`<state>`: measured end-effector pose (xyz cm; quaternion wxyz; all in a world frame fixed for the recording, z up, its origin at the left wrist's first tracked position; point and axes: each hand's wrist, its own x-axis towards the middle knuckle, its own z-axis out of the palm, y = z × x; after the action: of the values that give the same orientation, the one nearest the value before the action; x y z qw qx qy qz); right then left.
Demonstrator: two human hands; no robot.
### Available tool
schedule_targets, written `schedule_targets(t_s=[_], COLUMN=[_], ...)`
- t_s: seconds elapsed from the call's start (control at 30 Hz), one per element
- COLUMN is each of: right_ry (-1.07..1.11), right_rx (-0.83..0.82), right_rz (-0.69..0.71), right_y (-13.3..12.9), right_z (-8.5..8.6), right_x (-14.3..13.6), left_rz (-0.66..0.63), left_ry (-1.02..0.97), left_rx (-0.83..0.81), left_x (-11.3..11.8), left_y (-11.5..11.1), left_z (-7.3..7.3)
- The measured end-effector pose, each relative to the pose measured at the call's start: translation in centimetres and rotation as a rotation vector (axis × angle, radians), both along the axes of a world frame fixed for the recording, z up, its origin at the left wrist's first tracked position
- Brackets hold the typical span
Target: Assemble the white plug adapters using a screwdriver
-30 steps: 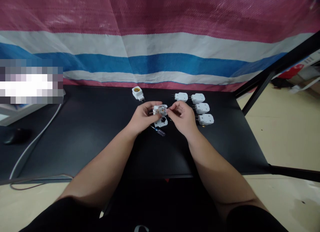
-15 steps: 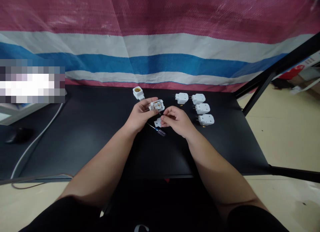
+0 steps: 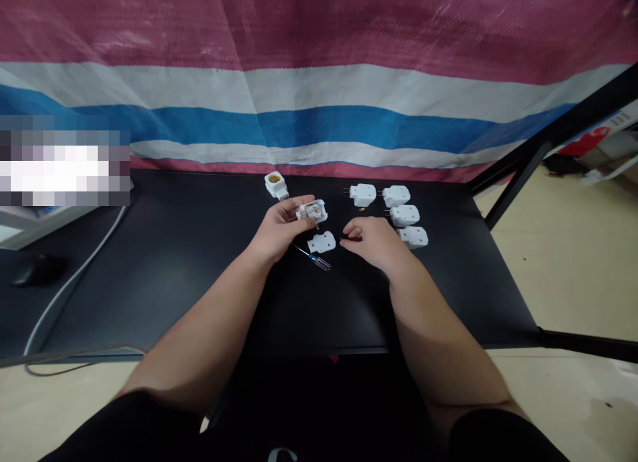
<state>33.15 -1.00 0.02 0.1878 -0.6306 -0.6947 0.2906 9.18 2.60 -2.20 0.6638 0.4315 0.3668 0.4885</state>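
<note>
My left hand [image 3: 280,229] is closed around a white plug-in lamp socket [image 3: 316,211], whose opened housing faces up and shows brass-coloured parts inside; its metal prongs point left. Just below it, a white cover plate [image 3: 321,242] with small holes lies flat on the table. Right of that plate, my right hand [image 3: 367,238] has thumb and fingers drawn together in a pinch. A tiny dark tip shows at the fingertips, too small to name. Below the plate lies a screwdriver [image 3: 319,261] with a clear handle, its shaft pointing up and left towards my left hand.
Several closed white plug-in sockets [image 3: 405,215] stand on the right of the black table [image 3: 189,262]. Near them lies a small brass piece [image 3: 361,209]. Another socket [image 3: 276,184] with a round opening stands at the back. A mouse [image 3: 38,269] and a cable [image 3: 80,276] are on the left.
My right hand has left the cover plate and moved right, uncovering the plate and now partly hiding the nearest closed socket. My left hand keeps its hold on the opened socket.
</note>
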Motion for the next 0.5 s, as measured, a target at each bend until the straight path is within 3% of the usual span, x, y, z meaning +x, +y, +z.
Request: schedule_targets(t_s=[0.2,0.37,0.5], right_ry=[-0.117,-0.275,-0.128], right_rx=[0.055,0.095,0.123], right_rz=[0.114,0.208,0.192], right_y=[0.1,-0.3,-0.4], right_z=[-0.2,0.2,0.9], right_x=[-1.0,-1.4,-1.2], left_rz=[-0.078,-0.071,-0.061], left_ry=[-0.053,-0.049,-0.048], left_rx=[-0.104,-0.149,-0.163], left_x=[0.2,0.0,-0.1], left_y=[-0.5,-0.6,-0.5], left_z=[0.7,0.9,0.9])
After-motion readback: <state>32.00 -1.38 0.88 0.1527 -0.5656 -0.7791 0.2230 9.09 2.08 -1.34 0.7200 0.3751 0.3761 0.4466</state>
